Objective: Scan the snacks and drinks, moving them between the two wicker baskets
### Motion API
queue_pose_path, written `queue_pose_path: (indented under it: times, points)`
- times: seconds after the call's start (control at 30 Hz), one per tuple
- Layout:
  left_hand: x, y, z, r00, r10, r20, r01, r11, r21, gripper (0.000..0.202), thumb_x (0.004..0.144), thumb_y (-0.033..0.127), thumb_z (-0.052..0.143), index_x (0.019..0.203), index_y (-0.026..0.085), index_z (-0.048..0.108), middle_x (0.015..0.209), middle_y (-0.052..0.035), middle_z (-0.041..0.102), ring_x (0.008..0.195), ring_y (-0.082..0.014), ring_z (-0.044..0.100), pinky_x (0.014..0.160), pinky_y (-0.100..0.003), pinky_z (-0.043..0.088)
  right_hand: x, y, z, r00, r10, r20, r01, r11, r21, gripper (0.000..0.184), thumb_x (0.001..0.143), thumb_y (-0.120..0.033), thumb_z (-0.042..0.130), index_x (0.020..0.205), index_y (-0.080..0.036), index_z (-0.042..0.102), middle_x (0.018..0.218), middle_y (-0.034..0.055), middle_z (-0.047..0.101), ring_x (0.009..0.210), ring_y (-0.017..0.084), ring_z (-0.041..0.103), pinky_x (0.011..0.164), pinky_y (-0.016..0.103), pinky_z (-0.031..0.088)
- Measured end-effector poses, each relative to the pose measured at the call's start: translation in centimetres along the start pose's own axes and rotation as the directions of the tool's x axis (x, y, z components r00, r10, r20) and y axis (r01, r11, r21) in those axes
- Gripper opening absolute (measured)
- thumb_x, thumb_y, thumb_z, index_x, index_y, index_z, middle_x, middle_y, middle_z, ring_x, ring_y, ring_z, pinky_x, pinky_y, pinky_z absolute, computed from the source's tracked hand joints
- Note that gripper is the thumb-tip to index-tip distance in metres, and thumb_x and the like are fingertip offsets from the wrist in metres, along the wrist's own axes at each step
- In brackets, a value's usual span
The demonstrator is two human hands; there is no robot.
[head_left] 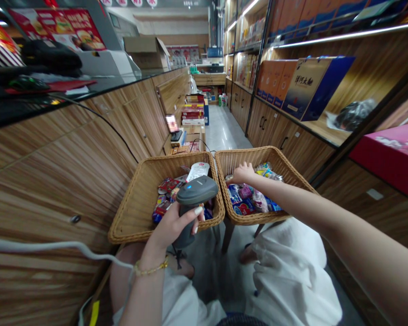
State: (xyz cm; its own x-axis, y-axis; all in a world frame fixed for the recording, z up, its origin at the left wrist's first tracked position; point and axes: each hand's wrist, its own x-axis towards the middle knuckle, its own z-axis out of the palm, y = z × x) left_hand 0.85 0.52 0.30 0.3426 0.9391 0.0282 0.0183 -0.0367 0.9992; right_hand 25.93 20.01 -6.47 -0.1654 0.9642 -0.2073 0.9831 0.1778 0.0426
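My left hand (180, 222) is wrapped round the handle of a dark grey barcode scanner (197, 190), held over the near right part of the left wicker basket (131, 199). In that basket lie packaged snacks (168, 184) in red and purple wrappers, with a white package (199, 170) at the back. My right hand (243, 173) reaches into the right wicker basket (272, 154), its fingers curled down at the left side among the wrappers. What those fingers grip is too small to name. Blue, purple and clear snack packets (245, 206) fill the basket's bottom.
A wooden counter (102, 136) runs along the left, with a black cable (112, 124) hanging down. Stacked boxes (193, 111) stand on the floor ahead. Shelves with gift boxes (308, 90) line the right. A white cord (54, 244) crosses at lower left.
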Motion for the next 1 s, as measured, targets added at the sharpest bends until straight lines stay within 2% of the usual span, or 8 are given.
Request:
queue_pose_path:
  times: [0.1, 0.27, 0.4, 0.47, 0.53, 0.7, 0.83, 1.0]
  points:
    - [0.0, 0.0, 0.0, 1.0, 0.006, 0.003, -0.006, 1.0, 0.008, 0.03, 0.09, 0.044, 0.07, 0.083, 0.015, 0.065, 0.072, -0.0009, 0.066, 0.051, -0.0114, 0.057, 0.051, -0.025, 0.048, 0.1, -0.6, 0.4, 1.0, 0.018, 0.002, -0.018, 0.999, -0.027, 0.088, 0.087, -0.076, 0.061, 0.139, -0.006, 0.067, 0.154, 0.0291, 0.051, 0.147, 0.045, 0.038, 0.116, 0.055, 0.03]
    - [-0.1, 0.0, -0.1, 1.0, 0.002, -0.001, -0.002, 1.0, 0.009, 0.029, 0.089, 0.043, 0.07, 0.085, 0.015, 0.065, 0.076, -0.0019, 0.068, 0.052, -0.0113, 0.057, 0.051, -0.025, 0.048, -0.4, -0.4, -0.3, 0.999, 0.036, -0.017, -0.037, 0.999, -0.028, 0.085, 0.085, -0.075, 0.063, 0.132, -0.005, 0.07, 0.145, 0.0302, 0.058, 0.14, 0.045, 0.047, 0.112, 0.052, 0.036]
    - [-0.1, 0.0, -0.1, 1.0, -0.001, -0.005, 0.001, 1.0, 0.0, 0.029, 0.089, 0.044, 0.07, 0.085, 0.015, 0.065, 0.075, -0.0015, 0.067, 0.052, -0.0118, 0.057, 0.05, -0.025, 0.047, -2.3, 0.9, -1.5, 0.986, -0.031, -0.162, 0.027, 0.999, -0.026, 0.087, 0.079, -0.073, 0.071, 0.135, -0.007, 0.066, 0.142, 0.0264, 0.058, 0.135, 0.041, 0.048, 0.113, 0.05, 0.035]
    - [-0.1, -0.1, -0.1, 1.0, -0.002, 0.003, 0.002, 1.0, 0.002, 0.03, 0.089, 0.045, 0.07, 0.083, 0.015, 0.066, 0.071, -0.0007, 0.065, 0.051, -0.012, 0.056, 0.051, -0.025, 0.048, -3.7, 1.7, -1.9, 0.949, -0.116, -0.293, 0.115, 0.993, -0.019, 0.083, 0.076, -0.066, 0.077, 0.136, -0.011, 0.063, 0.137, 0.022, 0.06, 0.13, 0.04, 0.05, 0.113, 0.05, 0.035]
    - [0.0, -0.1, -0.1, 1.0, 0.0, 0.011, 0.0, 1.0, 0.006, 0.031, 0.09, 0.045, 0.07, 0.083, 0.015, 0.066, 0.068, -0.0004, 0.064, 0.051, -0.0121, 0.055, 0.051, -0.026, 0.048, -5.4, 2.4, -2.0, 0.886, -0.195, -0.421, 0.213, 0.977, -0.003, 0.081, 0.074, -0.058, 0.08, 0.139, -0.016, 0.059, 0.135, 0.0185, 0.06, 0.126, 0.039, 0.052, 0.112, 0.052, 0.036]
    - [-0.1, 0.0, 0.0, 1.0, 0.004, 0.009, -0.005, 1.0, 0.011, 0.032, 0.09, 0.046, 0.07, 0.081, 0.015, 0.067, 0.067, -0.0011, 0.064, 0.052, -0.0125, 0.055, 0.052, -0.025, 0.048, -9.7, 2.9, -1.5, 0.742, -0.285, -0.607, 0.388, 0.921, 0.042, 0.08, 0.075, -0.048, 0.079, 0.145, -0.019, 0.052, 0.141, 0.0165, 0.058, 0.128, 0.038, 0.049, 0.114, 0.054, 0.035]
    - [-0.1, 0.2, 0.2, 1.0, -0.003, 0.011, 0.002, 0.999, 0.034, 0.033, 0.091, 0.047, 0.068, 0.081, 0.015, 0.067, 0.062, -0.0006, 0.062, 0.052, -0.0132, 0.054, 0.053, -0.025, 0.047, -12.4, 2.1, -1.2, 0.675, -0.232, -0.7, 0.399, 0.913, 0.081, 0.078, 0.081, -0.043, 0.074, 0.15, -0.018, 0.046, 0.141, 0.0165, 0.059, 0.131, 0.038, 0.049, 0.118, 0.057, 0.03]
    - [-0.1, 0.2, 0.2, 1.0, -0.005, 0.011, 0.005, 0.999, 0.039, 0.033, 0.09, 0.047, 0.068, 0.079, 0.015, 0.067, 0.065, -0.0016, 0.063, 0.052, -0.0132, 0.055, 0.052, -0.026, 0.047, -13.6, 1.2, -1.0, 0.626, -0.152, -0.765, 0.341, 0.935, 0.093, 0.08, 0.086, -0.038, 0.067, 0.158, -0.018, 0.037, 0.146, 0.0162, 0.056, 0.135, 0.037, 0.045, 0.122, 0.057, 0.026]
